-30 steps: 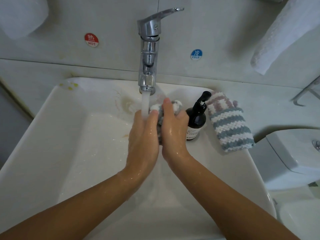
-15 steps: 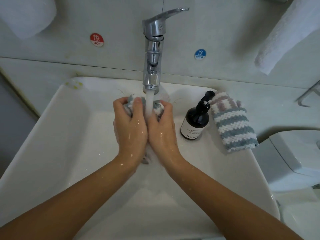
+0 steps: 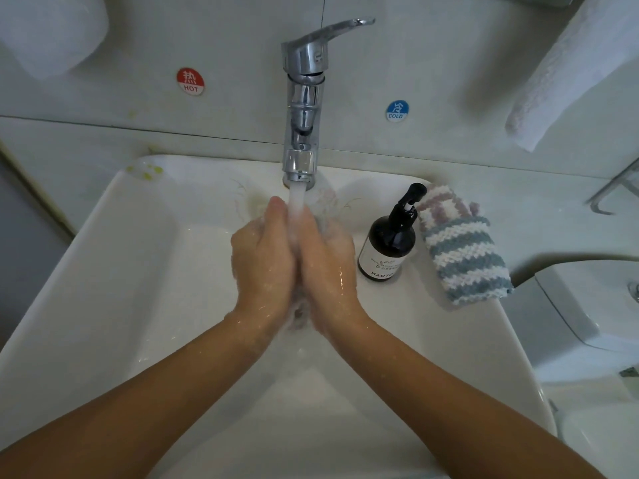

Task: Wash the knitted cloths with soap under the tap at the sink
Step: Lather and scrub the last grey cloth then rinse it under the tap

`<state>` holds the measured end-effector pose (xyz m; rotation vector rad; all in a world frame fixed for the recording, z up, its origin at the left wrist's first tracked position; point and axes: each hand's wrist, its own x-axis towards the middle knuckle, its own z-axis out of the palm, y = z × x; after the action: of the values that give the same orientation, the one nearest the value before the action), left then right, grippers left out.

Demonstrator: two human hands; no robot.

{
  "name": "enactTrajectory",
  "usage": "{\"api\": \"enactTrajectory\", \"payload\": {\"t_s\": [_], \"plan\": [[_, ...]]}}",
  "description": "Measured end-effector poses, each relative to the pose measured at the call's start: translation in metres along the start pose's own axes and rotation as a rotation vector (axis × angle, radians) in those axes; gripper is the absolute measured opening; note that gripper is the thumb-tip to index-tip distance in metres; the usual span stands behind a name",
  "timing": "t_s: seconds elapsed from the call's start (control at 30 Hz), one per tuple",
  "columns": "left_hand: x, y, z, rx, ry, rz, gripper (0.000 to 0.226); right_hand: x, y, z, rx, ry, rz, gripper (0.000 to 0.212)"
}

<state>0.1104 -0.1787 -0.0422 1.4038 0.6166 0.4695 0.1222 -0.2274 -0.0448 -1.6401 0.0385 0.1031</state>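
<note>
Since half a second ago, both my palms have turned inward and pressed together, so the grey-and-white cloth that bulged above my fingers is now almost swallowed between them. My left hand [image 3: 264, 261] and right hand [image 3: 328, 267] meet palm to palm, fingers pointing away from me, squeezing the knitted cloth [image 3: 300, 311]; only a dark wet scrap shows at the heels of my hands. How tightly my fingers curl round it I cannot tell. Water [image 3: 296, 198] from the tap [image 3: 304, 98] runs onto my fingertips. All this is over the sink [image 3: 114, 271]. Right of my hands, the dark soap bottle [image 3: 389, 243] stands on the sink's ledge, with a second striped cloth [image 3: 460, 250] just beside it.
</note>
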Motion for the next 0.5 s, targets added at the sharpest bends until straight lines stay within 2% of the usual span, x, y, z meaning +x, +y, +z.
{"api": "enactTrajectory", "payload": {"t_s": [0.13,0.23,0.3,0.33,0.4,0.5], "plan": [[0.011,-0.003,-0.003,-0.021,0.031,-0.026,0.04,0.001,0.005,-0.002,-0.068,-0.029,-0.033,0.021],[0.021,-0.007,-0.009,-0.008,0.047,-0.009,0.022,-0.004,0.003,-0.004,-0.057,-0.126,-0.06,0.012],[0.024,-0.006,-0.011,-0.01,-0.001,-0.055,0.009,-0.008,0.001,-0.004,-0.036,-0.186,-0.058,0.027],[0.024,-0.006,-0.011,-0.001,-0.033,-0.067,0.011,-0.008,0.0,-0.004,-0.013,-0.199,-0.054,0.03],[0.02,-0.007,-0.01,0.042,-0.093,-0.052,0.017,-0.007,-0.002,-0.006,0.026,-0.188,-0.049,0.031],[0.015,-0.009,-0.004,0.087,-0.162,-0.037,0.014,-0.004,-0.003,-0.007,0.064,-0.115,-0.058,0.029]]}}
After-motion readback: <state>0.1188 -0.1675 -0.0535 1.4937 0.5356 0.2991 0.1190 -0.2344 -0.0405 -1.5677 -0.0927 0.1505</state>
